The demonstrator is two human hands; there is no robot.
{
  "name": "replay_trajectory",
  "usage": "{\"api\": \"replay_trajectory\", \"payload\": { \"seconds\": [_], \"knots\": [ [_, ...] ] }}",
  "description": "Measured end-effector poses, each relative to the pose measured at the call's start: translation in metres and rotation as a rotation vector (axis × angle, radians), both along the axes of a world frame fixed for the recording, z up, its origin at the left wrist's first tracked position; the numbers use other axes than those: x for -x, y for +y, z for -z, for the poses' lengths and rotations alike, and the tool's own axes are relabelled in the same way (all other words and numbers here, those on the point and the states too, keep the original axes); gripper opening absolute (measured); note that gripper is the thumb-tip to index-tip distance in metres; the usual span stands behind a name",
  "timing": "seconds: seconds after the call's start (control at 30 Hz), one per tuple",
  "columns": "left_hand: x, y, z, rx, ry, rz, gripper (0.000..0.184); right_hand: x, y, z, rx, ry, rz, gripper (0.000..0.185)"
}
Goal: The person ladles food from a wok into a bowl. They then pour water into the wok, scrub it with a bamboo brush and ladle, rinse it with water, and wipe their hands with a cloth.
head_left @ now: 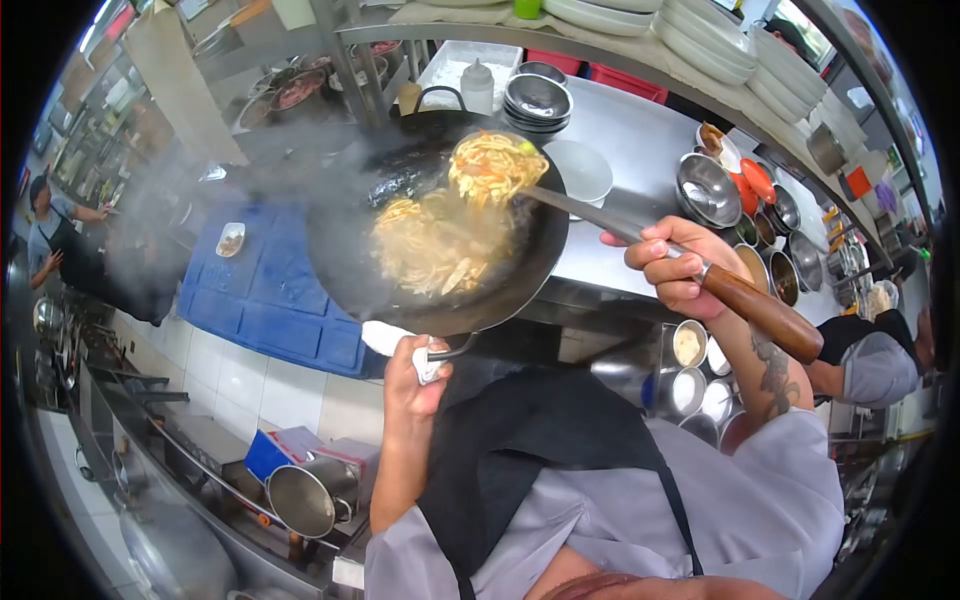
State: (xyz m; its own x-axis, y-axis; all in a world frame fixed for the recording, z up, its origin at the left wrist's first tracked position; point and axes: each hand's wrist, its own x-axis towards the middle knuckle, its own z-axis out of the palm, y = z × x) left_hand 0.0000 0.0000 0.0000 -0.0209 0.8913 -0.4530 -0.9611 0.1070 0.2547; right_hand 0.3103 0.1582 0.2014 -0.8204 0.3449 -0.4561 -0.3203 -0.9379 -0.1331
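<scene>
The left grip [410, 375] clamps the near wok handle [464, 349] with a cloth [385, 338]; the right grip [678, 265] clasps the ladle [620, 228], its noodles [492, 165] over the wok [532, 255]. Steady, level holding should limit spills; steam [250, 165] perhaps veils some.

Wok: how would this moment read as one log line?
left hand: holds wok handle with cloth | right hand: holds ladle | noodles: in ladle and wok

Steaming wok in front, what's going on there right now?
The person's left hand grips the wok at its near handle, with a white cloth bunched there. The right hand holds a wooden-handled ladle heaped with noodles above the wok. More noodles lie inside, and a pale plate sits on the counter beyond.
</scene>
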Motion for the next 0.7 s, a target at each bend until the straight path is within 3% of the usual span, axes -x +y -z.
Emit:
{"api": "replay_trajectory", "payload": {
  "seconds": [0.43, 0.57, 0.7],
  "knots": [
    [-0.030, 0.035, 0.000, 0.076, 0.022, -0.080, 0.010, -0.072, 0.063, -0.033, -0.243, -0.067, 0.228, 0.038],
    [-0.031, 0.031, 0.005, 0.073, 0.032, -0.099, 0.011, -0.095, 0.083, -0.002, -0.285, -0.062, 0.197, 0.038],
    [-0.032, 0.025, 0.004, 0.076, 0.038, -0.092, 0.007, -0.109, 0.101, 0.050, -0.309, -0.228, 0.142, 0.028]
  ]
}}
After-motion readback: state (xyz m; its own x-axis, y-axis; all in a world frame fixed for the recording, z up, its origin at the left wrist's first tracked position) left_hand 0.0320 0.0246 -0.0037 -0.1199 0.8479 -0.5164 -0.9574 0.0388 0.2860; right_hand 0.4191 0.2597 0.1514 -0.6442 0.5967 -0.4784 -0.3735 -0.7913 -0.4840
